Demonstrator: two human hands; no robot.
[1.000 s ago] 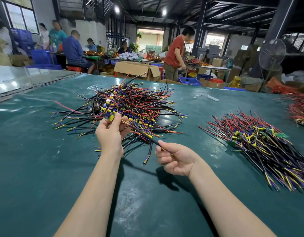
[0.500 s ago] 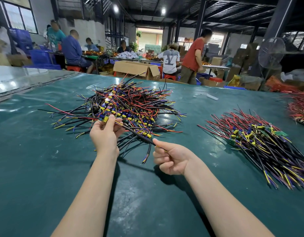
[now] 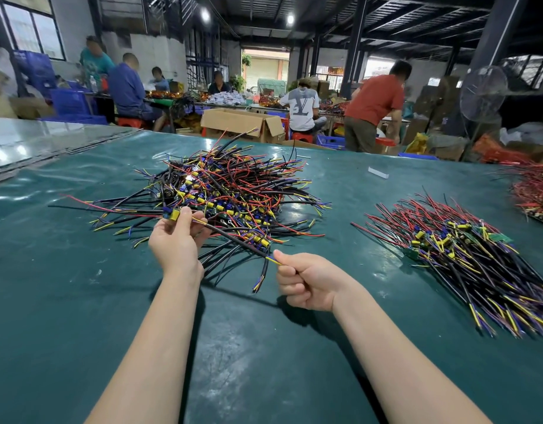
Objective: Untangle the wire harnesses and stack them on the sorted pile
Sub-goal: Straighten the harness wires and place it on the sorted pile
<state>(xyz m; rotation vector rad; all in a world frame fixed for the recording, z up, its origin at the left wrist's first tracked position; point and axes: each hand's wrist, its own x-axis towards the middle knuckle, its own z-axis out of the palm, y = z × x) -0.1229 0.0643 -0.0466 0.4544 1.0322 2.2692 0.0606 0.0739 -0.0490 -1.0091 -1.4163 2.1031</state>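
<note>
Your left hand [image 3: 177, 243] pinches one wire harness [image 3: 233, 238] at its yellow component [image 3: 174, 214], thumb on top and fingers curled beneath. Your right hand [image 3: 306, 283] is curled into a fist and clamps the yellow and blue tips at the other end of the harness between thumb and forefinger. The black lead runs taut between the two grips, low over the green table [image 3: 80, 301].

Just beyond your left grip, and touching the harness there, lies the tangled pile [image 3: 233, 185] of red, black, yellow and blue wires. The red and black tails past your left thumb reach out to the left over the table, and a few loose leads droop between your hands. The sorted pile [image 3: 465, 258] lies well to the right of your right grip, its wires roughly parallel.

This step looks like freeing a single harness. Keep both pinches firm and draw it toward you slowly, along its own length. If neighbouring wires rise with it, stop and shake them off instead of tugging. Carry it to the right once it hangs free.

Far beyond the tangle an open cardboard box [image 3: 233, 120] stands past the table edge; its contents are hidden. Blue crates [image 3: 69, 102] sit far off to the left, contents also unseen.
</note>
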